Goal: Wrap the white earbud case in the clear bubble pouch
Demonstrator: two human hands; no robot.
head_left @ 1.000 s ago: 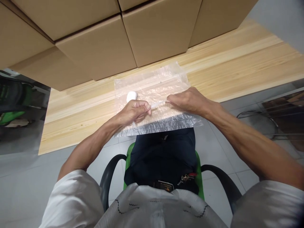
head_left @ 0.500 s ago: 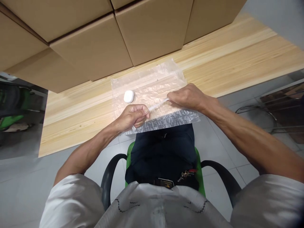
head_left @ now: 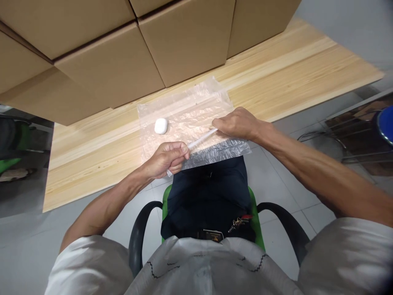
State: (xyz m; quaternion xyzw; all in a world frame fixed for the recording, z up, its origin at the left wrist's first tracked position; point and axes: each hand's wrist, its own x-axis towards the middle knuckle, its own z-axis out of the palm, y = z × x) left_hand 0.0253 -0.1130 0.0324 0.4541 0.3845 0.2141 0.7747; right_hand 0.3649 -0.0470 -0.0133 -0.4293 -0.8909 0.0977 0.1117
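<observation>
My left hand (head_left: 167, 159) is closed around one end of a thin white strip (head_left: 201, 139), and a short white end pokes out below the fist. The strip runs taut up to my right hand (head_left: 238, 123), whose fingers pinch its other end. Whether it is a cable or a twisted plastic band I cannot tell. Beneath both hands a clear, crinkled plastic sheet or bag (head_left: 196, 102) lies flat, its near part hanging past the table edge. On it, beyond my left hand, rests a small white rounded case (head_left: 161, 126), touched by neither hand.
Large cardboard boxes (head_left: 184, 45) stand stacked along the back of the wooden table (head_left: 307, 65). Below the near edge are my lap and a green chair with black armrests (head_left: 284, 223). A blue round object (head_left: 385, 125) shows at the far right.
My left hand has shifted slightly left and towards me, so more of the white strip shows between the hands. The whole view has also shifted a little. Both grips stay closed.
</observation>
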